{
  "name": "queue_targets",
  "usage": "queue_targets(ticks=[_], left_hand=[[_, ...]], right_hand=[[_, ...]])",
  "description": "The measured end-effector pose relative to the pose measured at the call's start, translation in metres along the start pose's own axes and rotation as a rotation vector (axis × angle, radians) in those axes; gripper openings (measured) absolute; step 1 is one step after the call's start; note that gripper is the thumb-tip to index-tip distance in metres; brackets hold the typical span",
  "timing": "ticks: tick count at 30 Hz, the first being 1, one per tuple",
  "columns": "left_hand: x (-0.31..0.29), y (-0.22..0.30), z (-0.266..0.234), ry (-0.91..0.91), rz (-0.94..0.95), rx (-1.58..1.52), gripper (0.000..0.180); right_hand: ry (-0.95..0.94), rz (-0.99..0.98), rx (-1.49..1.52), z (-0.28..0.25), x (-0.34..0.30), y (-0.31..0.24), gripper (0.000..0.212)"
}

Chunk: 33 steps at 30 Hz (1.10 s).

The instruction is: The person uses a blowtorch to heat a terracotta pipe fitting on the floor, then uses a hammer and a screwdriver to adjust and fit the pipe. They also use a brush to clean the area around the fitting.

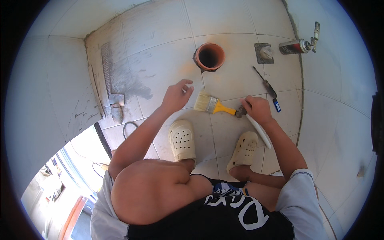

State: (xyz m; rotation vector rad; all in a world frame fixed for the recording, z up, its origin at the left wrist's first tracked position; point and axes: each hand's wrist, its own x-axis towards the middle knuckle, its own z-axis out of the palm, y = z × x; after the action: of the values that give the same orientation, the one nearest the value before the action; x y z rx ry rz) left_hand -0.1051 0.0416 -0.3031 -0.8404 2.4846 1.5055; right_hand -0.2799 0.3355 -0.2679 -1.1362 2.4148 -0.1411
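My right hand (259,110) is closed, its curled fingers at a small dark lumpy piece (240,111) by the tip of a paintbrush's yellow handle (225,109). A white tube-like piece (259,130) slants down from under this hand; what the fingers grip is partly hidden. The wide brush lies on the tiles, its pale bristles (202,101) pointing left. My left hand (178,95) hovers left of the bristles, fingers loosely bent and apart, holding nothing. Ahead of both hands, an orange pipe end (222,56) stands open in the floor.
A gas torch canister (294,47) lies by the right wall, near a square floor opening with a pale wad (266,52) in it. A dark-handled, screwdriver-like tool (269,87) lies on the right. A notched strip (106,66) and trowel (116,108) rest along the left wall.
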Motion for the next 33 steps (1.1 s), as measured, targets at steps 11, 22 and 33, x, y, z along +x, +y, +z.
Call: queue_targets(ticks=[11,22,33], left_hand=[[0.116,-0.006,-0.019,0.215,0.426,0.642,0.012],[0.108,0.005,-0.024,0.187,0.455,0.624,0.009],[-0.111,-0.057,-0.14,0.171,-0.452,0.669,0.019]], right_hand=[[0.074,-0.137,0.27,0.012,-0.004,-0.039,0.012],[0.04,-0.065,0.273,0.001,-0.003,-0.047,0.014],[-0.038,-0.17,0.261,-0.038,0.028,-0.023,0.014]])
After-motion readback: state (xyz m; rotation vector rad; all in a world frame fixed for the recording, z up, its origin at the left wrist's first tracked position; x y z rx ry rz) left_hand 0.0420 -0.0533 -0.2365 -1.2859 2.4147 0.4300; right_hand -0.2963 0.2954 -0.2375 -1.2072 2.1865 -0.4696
